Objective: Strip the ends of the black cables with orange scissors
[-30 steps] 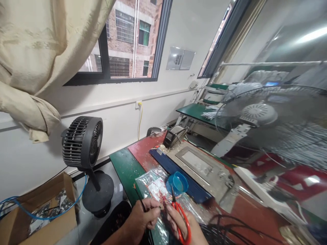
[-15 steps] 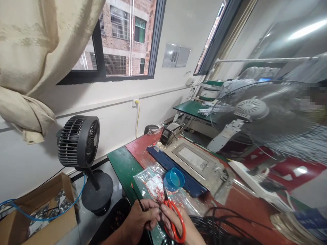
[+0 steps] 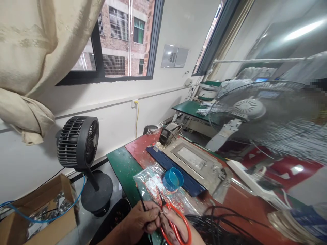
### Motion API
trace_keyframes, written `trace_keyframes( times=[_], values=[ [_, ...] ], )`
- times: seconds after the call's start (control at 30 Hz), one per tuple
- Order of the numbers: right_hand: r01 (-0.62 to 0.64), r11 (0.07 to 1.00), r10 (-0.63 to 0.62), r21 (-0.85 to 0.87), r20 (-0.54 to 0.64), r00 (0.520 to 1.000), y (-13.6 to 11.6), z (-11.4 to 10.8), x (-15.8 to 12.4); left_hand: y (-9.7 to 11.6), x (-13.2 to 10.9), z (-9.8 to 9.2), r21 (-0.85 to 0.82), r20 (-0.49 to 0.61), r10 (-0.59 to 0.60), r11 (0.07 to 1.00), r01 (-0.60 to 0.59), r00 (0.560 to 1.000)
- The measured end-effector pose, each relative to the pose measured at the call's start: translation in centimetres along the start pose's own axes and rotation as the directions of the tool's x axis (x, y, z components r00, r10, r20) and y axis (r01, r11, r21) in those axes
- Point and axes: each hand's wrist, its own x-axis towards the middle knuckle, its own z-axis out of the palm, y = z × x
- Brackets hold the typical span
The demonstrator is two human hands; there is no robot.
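At the bottom edge, my left hand (image 3: 141,223) pinches a thin black wire (image 3: 141,199) whose tip points up and to the left. My right hand (image 3: 176,228) is closed through the loops of red-handled scissors (image 3: 173,221), and their dark blades reach toward the left hand's fingertips. Both hands hover over a clear plastic bag (image 3: 155,185) holding small red and white bits. A blue round cup (image 3: 173,179) sits just behind the bag.
A black floor fan (image 3: 79,143) stands at left beside a cardboard box (image 3: 38,214) with a blue cable. A metal tray (image 3: 196,161) sits on the red and green bench (image 3: 122,166). A big grey fan (image 3: 258,115) fills the right; black cables (image 3: 222,226) lie near my right hand.
The scissors have tilted, their blades now pointing more to the left toward the wire. The view shifted slightly; both hands stay low over the bag.
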Motion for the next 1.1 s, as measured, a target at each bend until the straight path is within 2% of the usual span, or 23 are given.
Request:
trace_keyframes(
  times=[0.23,0.37,0.57,0.73,0.87,0.97,1.1],
  values=[
    [-0.032,0.999,0.033,-0.029,0.035,0.999,0.1,-0.2,0.3,-0.6,0.5,-0.3,-0.005,-0.027,0.001,1.000,-0.001,1.000],
    [0.000,0.998,0.001,-0.068,0.025,1.000,0.5,-0.4,0.9,-1.3,1.1,-0.7,-0.045,-0.044,0.010,0.999,-0.012,0.999],
    [0.106,0.973,-0.090,-0.203,0.087,0.992,1.3,-1.0,1.6,-1.7,1.5,-0.7,-0.074,-0.074,0.028,0.997,-0.034,0.997],
    [0.101,0.974,-0.094,-0.205,0.043,0.995,0.9,-0.8,1.4,-1.4,1.4,-0.4,-0.091,-0.106,0.039,0.995,-0.049,0.994],
    [0.123,0.967,-0.125,-0.224,0.008,0.992,1.4,-1.3,2.0,-1.8,1.5,-0.6,-0.029,-0.167,0.066,0.997,-0.072,0.984],
    [0.082,0.958,-0.079,-0.276,0.020,0.997,2.3,-2.0,2.8,-2.2,1.6,-0.8,0.011,-0.184,0.081,0.997,-0.081,0.980],
    [0.017,0.961,-0.008,-0.276,0.035,0.999,2.8,-2.5,3.2,-2.2,1.6,-0.9,-0.038,-0.165,0.068,0.996,-0.075,0.984]
  ],
)
